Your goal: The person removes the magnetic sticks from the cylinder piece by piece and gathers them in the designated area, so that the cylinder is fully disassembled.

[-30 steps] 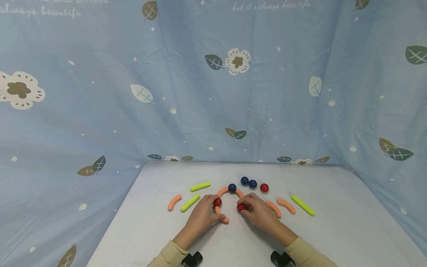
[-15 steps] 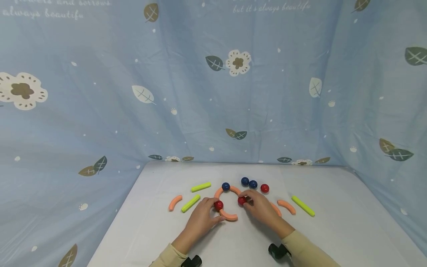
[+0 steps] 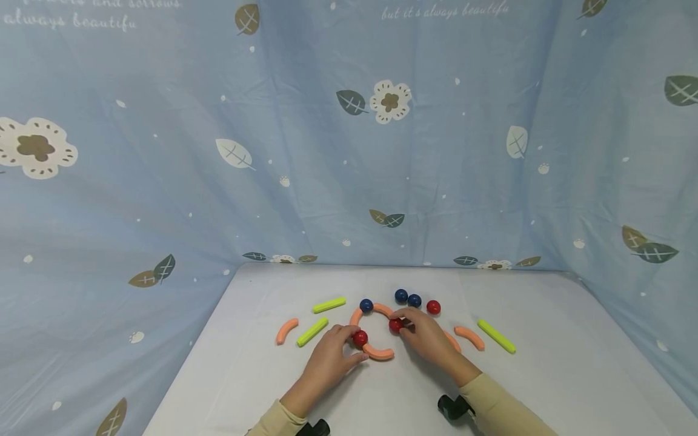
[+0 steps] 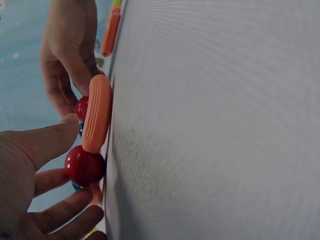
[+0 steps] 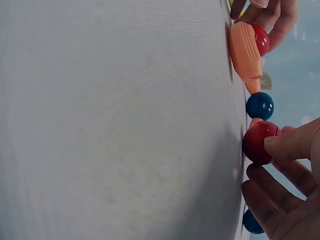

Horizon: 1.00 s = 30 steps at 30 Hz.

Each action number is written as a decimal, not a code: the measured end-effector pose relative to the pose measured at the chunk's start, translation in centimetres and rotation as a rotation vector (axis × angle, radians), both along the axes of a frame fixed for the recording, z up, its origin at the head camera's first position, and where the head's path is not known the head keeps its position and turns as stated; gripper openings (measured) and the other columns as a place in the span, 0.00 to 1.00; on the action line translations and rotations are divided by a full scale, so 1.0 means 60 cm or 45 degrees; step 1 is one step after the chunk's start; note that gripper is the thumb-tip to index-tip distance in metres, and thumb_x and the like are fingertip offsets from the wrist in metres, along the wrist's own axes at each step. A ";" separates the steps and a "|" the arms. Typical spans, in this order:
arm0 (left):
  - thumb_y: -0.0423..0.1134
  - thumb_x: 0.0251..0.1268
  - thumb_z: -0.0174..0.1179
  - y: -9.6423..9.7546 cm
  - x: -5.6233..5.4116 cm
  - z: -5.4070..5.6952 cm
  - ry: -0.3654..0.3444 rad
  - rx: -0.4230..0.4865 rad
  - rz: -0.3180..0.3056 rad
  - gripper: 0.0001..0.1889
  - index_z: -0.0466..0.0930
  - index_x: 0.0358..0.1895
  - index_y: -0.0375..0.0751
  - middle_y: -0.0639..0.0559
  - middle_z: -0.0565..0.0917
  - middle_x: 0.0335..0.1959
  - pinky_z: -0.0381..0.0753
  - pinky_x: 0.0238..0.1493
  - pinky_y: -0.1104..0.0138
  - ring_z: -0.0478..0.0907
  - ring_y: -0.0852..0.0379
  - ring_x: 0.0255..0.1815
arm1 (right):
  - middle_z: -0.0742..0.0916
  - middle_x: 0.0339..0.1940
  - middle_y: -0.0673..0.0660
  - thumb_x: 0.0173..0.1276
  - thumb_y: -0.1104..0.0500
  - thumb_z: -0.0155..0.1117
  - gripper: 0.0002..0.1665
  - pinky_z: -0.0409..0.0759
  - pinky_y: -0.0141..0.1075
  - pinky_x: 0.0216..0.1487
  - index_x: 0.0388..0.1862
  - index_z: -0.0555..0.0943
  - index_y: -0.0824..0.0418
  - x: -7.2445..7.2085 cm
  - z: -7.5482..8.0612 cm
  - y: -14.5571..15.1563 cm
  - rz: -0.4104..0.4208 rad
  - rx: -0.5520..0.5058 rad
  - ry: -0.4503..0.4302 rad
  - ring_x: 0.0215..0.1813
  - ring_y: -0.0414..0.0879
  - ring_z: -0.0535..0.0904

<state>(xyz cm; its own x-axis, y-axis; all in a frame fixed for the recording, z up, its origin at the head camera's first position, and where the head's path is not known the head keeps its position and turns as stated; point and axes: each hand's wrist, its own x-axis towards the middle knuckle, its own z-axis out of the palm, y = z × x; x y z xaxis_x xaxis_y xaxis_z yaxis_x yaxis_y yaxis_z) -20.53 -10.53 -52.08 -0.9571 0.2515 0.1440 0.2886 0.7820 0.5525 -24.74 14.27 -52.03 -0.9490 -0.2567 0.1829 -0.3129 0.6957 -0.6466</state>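
Note:
Orange curved rods and balls form a partial ring on the white table (image 3: 414, 387). My right hand (image 3: 424, 339) pinches the red ball (image 5: 259, 142) at the ring's right side between thumb and fingers. At the left, my left hand (image 3: 329, 357) touches another red ball (image 4: 85, 166) with its fingers, its thumb held apart near the lower orange curved rod (image 4: 98, 115). That rod runs from the left red ball toward the right, its other end free in the head view. A blue ball (image 3: 366, 306) joins the two upper rods, partly hidden by my hands.
Two blue balls (image 3: 408, 298) and a red ball (image 3: 433, 307) lie behind my right hand. Yellow-green straight rods (image 3: 312, 332) and loose orange curved rods (image 3: 469, 338) lie on both sides. A blue patterned curtain (image 3: 305, 151) hangs behind the table.
The right red ball has moved up and slightly left, and the blue ball has shifted left. The lower orange rod has swung out to the right; the left red ball has moved slightly right.

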 end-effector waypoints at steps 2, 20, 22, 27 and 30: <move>0.56 0.58 0.74 -0.001 0.000 0.000 0.005 0.009 0.001 0.32 0.79 0.64 0.47 0.55 0.81 0.50 0.82 0.53 0.57 0.78 0.58 0.50 | 0.85 0.57 0.51 0.63 0.71 0.71 0.23 0.85 0.44 0.53 0.54 0.85 0.51 0.000 0.000 0.000 0.004 -0.003 0.005 0.56 0.47 0.83; 0.42 0.66 0.70 -0.015 -0.027 -0.010 0.027 0.184 -0.023 0.19 0.82 0.58 0.47 0.54 0.80 0.59 0.83 0.53 0.59 0.80 0.56 0.51 | 0.82 0.45 0.45 0.62 0.66 0.73 0.19 0.83 0.36 0.46 0.50 0.87 0.50 0.038 0.011 -0.014 -0.058 0.033 0.075 0.46 0.42 0.78; 0.42 0.67 0.69 -0.017 -0.030 -0.012 0.023 0.215 -0.057 0.19 0.82 0.59 0.46 0.54 0.80 0.59 0.83 0.51 0.61 0.80 0.57 0.50 | 0.83 0.43 0.45 0.63 0.64 0.74 0.17 0.82 0.36 0.45 0.50 0.87 0.50 0.044 0.012 -0.018 -0.013 0.033 0.074 0.45 0.42 0.78; 0.40 0.67 0.69 -0.019 -0.037 -0.016 -0.010 0.311 -0.140 0.20 0.82 0.61 0.45 0.56 0.81 0.58 0.83 0.48 0.64 0.80 0.57 0.49 | 0.85 0.46 0.48 0.66 0.60 0.73 0.16 0.81 0.39 0.44 0.52 0.86 0.52 0.051 0.012 -0.027 0.159 0.042 0.018 0.45 0.44 0.80; 0.39 0.66 0.70 -0.019 -0.040 -0.019 -0.002 0.337 -0.174 0.19 0.84 0.59 0.46 0.56 0.83 0.56 0.82 0.47 0.64 0.81 0.58 0.47 | 0.86 0.48 0.48 0.66 0.59 0.72 0.17 0.81 0.37 0.42 0.54 0.85 0.53 0.052 0.007 -0.031 0.234 0.054 -0.037 0.43 0.40 0.80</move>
